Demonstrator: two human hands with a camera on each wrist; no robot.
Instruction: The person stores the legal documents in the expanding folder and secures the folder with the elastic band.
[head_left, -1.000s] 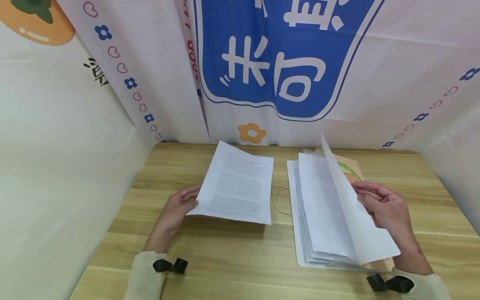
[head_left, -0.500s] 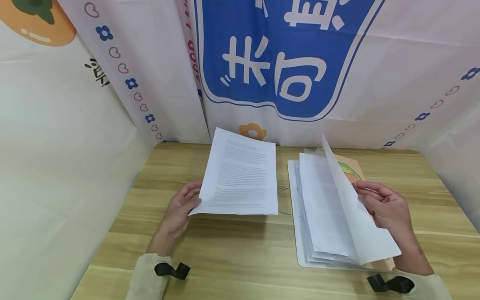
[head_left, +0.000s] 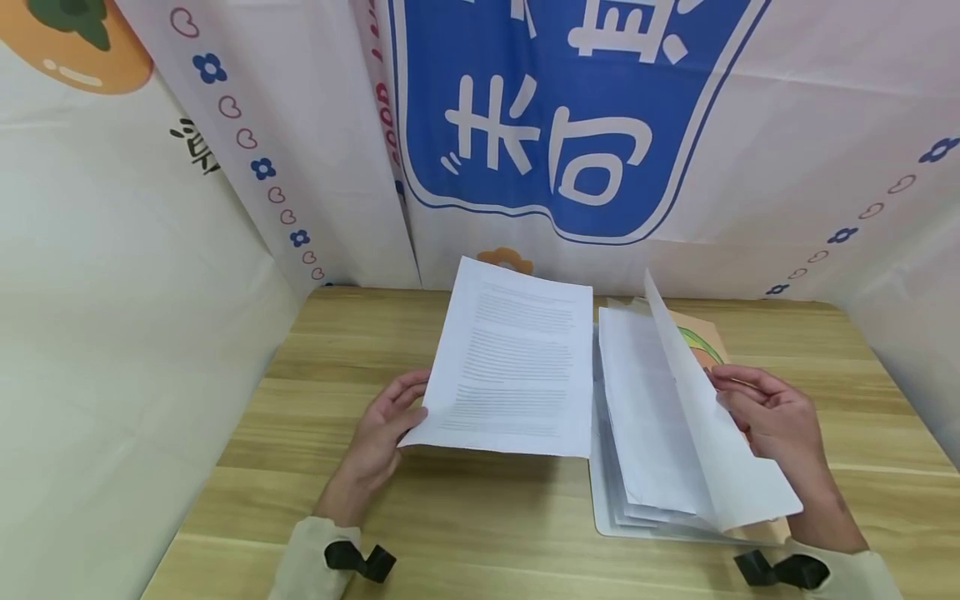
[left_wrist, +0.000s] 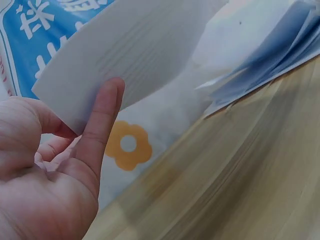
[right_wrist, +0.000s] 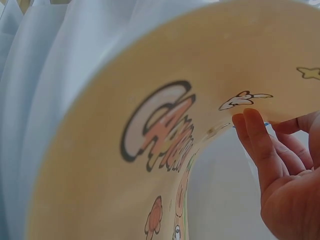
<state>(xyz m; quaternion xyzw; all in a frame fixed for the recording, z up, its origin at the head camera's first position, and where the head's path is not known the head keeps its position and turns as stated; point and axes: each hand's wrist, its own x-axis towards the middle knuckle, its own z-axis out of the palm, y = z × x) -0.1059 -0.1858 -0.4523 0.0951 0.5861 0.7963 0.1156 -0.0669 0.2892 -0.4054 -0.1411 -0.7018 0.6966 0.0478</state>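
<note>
My left hand (head_left: 382, 429) pinches a printed sheet of paper (head_left: 517, 358) at its lower left edge, thumb on top. The sheet is raised and tilted over the table, its right edge overlapping the folder (head_left: 609, 508) in the head view. In the left wrist view, fingers (left_wrist: 102, 120) lie against the underside of the paper (left_wrist: 145, 45). My right hand (head_left: 772, 421) pinches the folder's cover (head_left: 701, 417) by its edge, holding it partly lifted. White papers (head_left: 648, 417) lie inside. The cover's orange outside (right_wrist: 95, 155) carries cartoon drawings and bends in the right wrist view.
A wood-grain table (head_left: 480, 533) lies under everything. White cloth with a blue printed panel (head_left: 517, 108) hangs right behind the table's back edge, with more cloth at both sides. Black straps with small blocks (head_left: 378, 564) sit on both sleeves.
My left hand has lifted the printed sheet and carried it right, so it now covers the folder's left edge and the thin cord there. The right hand and cover have stayed still.
</note>
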